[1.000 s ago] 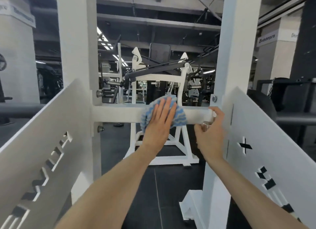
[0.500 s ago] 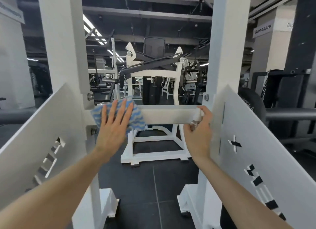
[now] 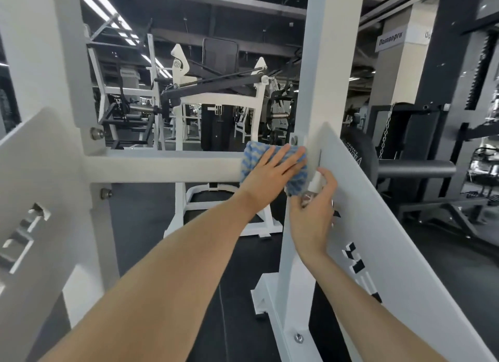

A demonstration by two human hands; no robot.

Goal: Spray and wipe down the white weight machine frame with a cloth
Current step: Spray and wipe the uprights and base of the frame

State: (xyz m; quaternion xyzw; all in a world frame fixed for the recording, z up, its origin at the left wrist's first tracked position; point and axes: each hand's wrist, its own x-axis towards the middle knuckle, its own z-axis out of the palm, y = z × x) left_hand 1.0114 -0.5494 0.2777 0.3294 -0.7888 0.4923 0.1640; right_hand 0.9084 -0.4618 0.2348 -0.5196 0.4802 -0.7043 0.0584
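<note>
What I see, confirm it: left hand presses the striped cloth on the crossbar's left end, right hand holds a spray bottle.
Wrong end. The head view shows the left hand pressing the striped cloth on the right end of the crossbar, by the right post; the right hand holds a spray bottle.

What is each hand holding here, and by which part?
Right hand grips a small spray bottle round its body; left hand presses the cloth flat.

A white band (image 3: 390,41) round the pillar carries dark stylised lettering that reads roughly "Demonpro"; a second such word at its right edge is cut off. Cut-out letters in the frame's left panel (image 3: 40,172) and right panel (image 3: 405,226) cannot be made out. The weight plate's (image 3: 359,156) print is blurred.
</note>
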